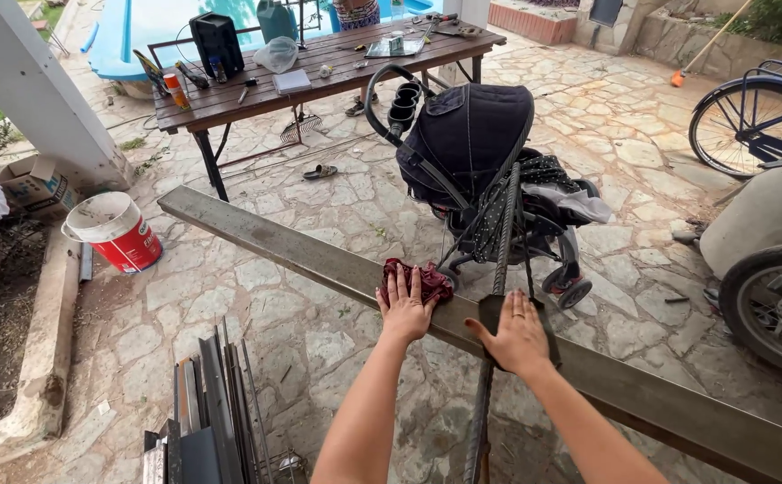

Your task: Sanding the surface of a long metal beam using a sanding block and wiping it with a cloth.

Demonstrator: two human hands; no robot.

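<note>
The left hand [405, 306] is pressing flat, fingers spread, on a soft dark-red cloth rag [418, 278] lying on the long, stiff, likely heavy grey steel beam [265, 242], while the right hand [518, 337] is resting open on it, gripping nothing.

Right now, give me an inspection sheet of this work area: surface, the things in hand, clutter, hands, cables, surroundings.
Surface: long grey metal beam running diagonally over stone paving.
Things in hand: dark red rag on the beam; ribbed steel bar crossing it.
Clutter: metal offcuts stacked at lower left; red and white bucket; cardboard box.
Hands: left hand flat on the rag; right hand flat on the beam where the bar crosses.
Cables: nothing seen for certain.
Surroundings: dark stroller behind the beam; wooden table with tools; bicycle at right; pool beyond.
</note>
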